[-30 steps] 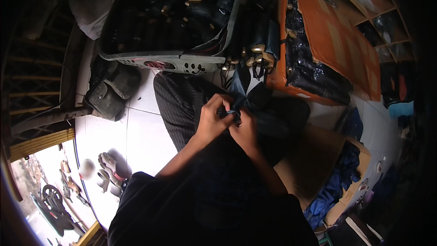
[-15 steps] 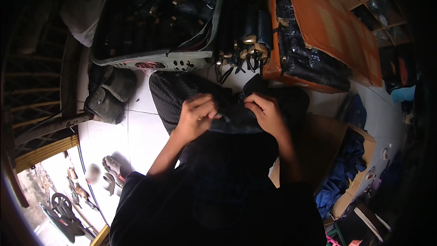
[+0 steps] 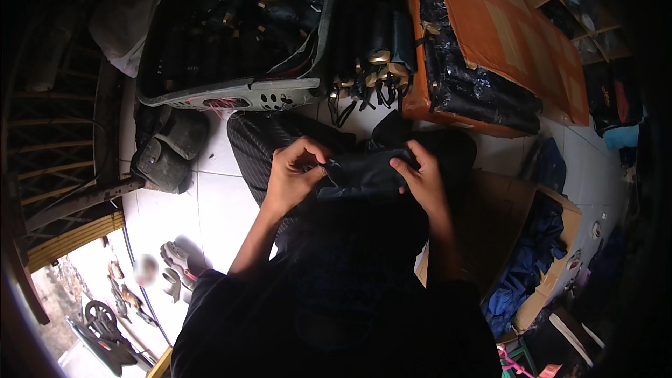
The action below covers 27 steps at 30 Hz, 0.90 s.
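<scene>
Over my lap I hold a dark, smooth piece of fabric [image 3: 367, 168], long and flat like a sleeve. My left hand [image 3: 294, 173] pinches its left end between thumb and fingertips. At the right end, my right hand [image 3: 423, 176] grips it with the thumb on top and the fingers behind. The fabric lies stretched between the two hands. My crossed legs are in dark striped trousers [image 3: 255, 157]. Another dark cloth bit [image 3: 390, 129] rests just beyond the fabric on my lap; its kind cannot be made out.
Ahead stands a grey plastic basket [image 3: 280, 91] full of dark rolled items with gold-coloured ends. More such bundles with wrist loops [image 3: 381, 63] lie beside it. An orange-taped carton [image 3: 518, 35] is at far right, a carton with blue cloth [image 3: 539, 252] nearer. A grey-green bag [image 3: 164, 161] sits left.
The fabric is now lifted and spread flatter between my hands, showing more of its surface. My right hand has turned, its thumb now on top; my left fingers have opened into a pinch.
</scene>
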Each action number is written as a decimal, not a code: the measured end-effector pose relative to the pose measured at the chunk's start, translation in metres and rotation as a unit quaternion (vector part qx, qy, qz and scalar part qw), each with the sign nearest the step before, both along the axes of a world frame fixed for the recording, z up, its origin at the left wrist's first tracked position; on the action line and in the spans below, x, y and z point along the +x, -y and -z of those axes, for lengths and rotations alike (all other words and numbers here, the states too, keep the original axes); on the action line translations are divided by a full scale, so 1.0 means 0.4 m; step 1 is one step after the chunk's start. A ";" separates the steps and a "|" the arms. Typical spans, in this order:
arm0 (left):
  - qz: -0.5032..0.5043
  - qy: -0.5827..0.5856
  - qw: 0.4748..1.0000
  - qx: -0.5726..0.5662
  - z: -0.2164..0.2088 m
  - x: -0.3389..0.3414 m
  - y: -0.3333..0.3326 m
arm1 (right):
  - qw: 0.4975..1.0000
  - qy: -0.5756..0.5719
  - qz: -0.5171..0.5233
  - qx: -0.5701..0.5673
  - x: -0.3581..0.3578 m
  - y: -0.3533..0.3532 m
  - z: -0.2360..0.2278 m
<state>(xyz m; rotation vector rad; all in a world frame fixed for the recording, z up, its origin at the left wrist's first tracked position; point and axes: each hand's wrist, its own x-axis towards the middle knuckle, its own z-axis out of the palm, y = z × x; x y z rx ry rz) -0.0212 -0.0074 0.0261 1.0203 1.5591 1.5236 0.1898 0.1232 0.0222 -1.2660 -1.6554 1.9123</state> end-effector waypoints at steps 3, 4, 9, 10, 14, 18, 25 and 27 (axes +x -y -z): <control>0.037 -0.138 0.988 0.053 0.011 -0.030 -0.010 | 0.999 0.018 0.043 0.016 0.027 0.011 0.036; 0.031 -0.145 0.988 0.046 0.008 -0.028 -0.010 | 0.998 0.009 0.050 0.030 0.030 0.011 0.048; -0.029 -0.087 0.994 -0.052 -0.036 -0.013 -0.009 | 0.991 -0.022 0.044 0.125 0.033 0.014 0.061; -0.019 -0.111 0.992 -0.048 -0.035 -0.017 -0.009 | 0.983 -0.030 0.036 0.177 0.034 0.011 0.065; -0.010 -0.153 0.987 -0.049 -0.032 -0.034 -0.003 | 0.962 -0.002 0.077 0.262 0.018 0.015 0.051; -0.023 -0.164 0.986 -0.003 -0.005 -0.036 -0.009 | 0.910 -0.016 0.081 0.406 -0.017 0.010 0.018; -0.013 -0.169 0.984 -0.055 0.016 -0.047 0.013 | 0.886 0.028 0.066 0.458 -0.029 0.011 0.013; -0.001 -0.186 0.979 -0.078 -0.017 -0.052 0.021 | 0.896 0.033 0.079 0.437 -0.032 0.018 0.006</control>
